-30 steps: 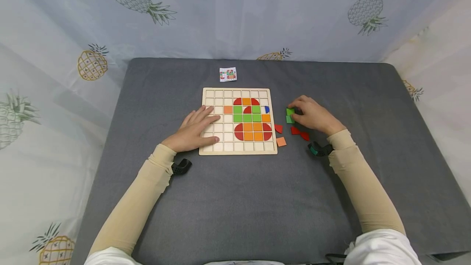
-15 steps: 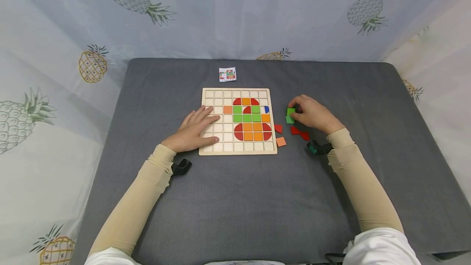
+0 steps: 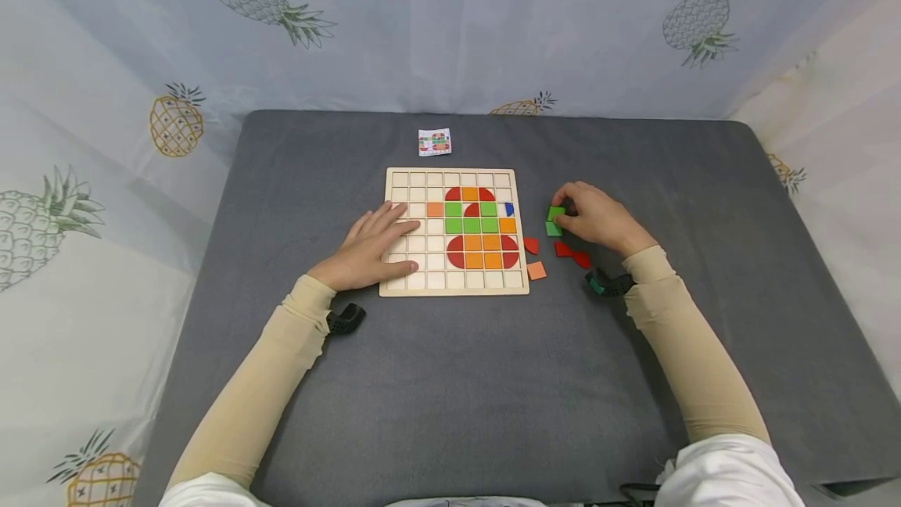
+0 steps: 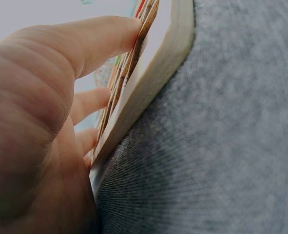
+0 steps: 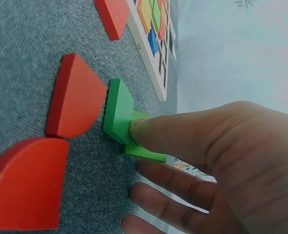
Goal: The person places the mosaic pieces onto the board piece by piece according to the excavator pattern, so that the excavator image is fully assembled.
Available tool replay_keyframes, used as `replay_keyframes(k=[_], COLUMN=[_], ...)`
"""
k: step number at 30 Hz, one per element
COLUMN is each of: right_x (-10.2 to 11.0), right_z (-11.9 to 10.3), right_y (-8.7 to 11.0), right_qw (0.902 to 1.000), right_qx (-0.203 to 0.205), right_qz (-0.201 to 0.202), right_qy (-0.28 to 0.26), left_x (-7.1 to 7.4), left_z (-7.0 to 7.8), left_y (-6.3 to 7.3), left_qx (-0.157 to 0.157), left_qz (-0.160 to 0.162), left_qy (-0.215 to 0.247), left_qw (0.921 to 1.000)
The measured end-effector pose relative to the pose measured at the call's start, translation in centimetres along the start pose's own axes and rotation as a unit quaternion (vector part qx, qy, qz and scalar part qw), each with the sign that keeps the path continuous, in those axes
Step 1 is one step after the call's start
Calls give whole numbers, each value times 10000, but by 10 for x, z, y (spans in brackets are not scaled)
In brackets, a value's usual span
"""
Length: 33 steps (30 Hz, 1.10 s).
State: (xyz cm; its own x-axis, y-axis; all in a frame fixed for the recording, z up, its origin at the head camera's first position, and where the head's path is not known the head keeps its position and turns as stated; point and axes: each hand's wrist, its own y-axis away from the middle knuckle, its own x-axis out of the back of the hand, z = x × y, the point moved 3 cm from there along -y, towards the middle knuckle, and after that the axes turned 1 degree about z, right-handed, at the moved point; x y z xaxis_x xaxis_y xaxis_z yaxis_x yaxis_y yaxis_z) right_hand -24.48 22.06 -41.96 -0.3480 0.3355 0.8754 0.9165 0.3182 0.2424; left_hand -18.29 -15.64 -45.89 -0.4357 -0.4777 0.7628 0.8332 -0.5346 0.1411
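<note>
My left hand [image 3: 366, 253] rests spread on the left edge of a wooden grid board [image 3: 454, 289]. The left wrist view shows its thumb [image 4: 100, 39] on the board's face. Coloured tiles fill some cells in the board's right half: green and orange squares, red quarter-rounds, a blue piece. Right of the board, my right hand [image 3: 597, 217] pinches a light green square tile [image 5: 146, 153] between thumb and fingers. A second green square tile [image 5: 118, 109] lies against it, close to the thumb; part of the light green one is hidden behind the thumb.
Two red quarter-round tiles [image 3: 572, 254] lie just in front of the right hand. Another red tile [image 3: 531, 245] and an orange square tile [image 3: 536, 271] sit beside the board's right edge. Behind the board lies a small pattern card [image 3: 434, 142] on the grey table [image 3: 436, 397].
</note>
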Motion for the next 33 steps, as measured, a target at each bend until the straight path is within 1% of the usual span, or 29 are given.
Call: replay_keyframes(k=[4,7,11,13,18,23,29,33], right_x=[-2,-1,3,5,7,3,-13,-28], right_z=[0,-5,-21,-32,-71,-111,-152,-170], right_y=[-3,-5,-11,-16,-30,-48,-70,-81], right_qw=[9999,9995,9987,9982,9965,9921,9857,9822], right_qx=[15,100,271,336,534,1082,1597,1796], right_qz=[130,278,417,418,335,176,-135,-410], right_qy=[37,59,-101,-262,-552,-614,-519,-364], left_x=[1,1,2,2,2,2,3,2], left_z=[0,-1,-1,-1,-3,-4,-2,-1], left_y=[1,3,4,4,4,4,4,3], left_qx=[-25,-22,-5,7,21,40,119,74], left_qz=[12,13,23,25,38,40,-105,-132], left_qy=[-3,15,1,9,-18,-53,91,124], left_qw=[10000,10000,10000,10000,10000,10000,9998,9998])
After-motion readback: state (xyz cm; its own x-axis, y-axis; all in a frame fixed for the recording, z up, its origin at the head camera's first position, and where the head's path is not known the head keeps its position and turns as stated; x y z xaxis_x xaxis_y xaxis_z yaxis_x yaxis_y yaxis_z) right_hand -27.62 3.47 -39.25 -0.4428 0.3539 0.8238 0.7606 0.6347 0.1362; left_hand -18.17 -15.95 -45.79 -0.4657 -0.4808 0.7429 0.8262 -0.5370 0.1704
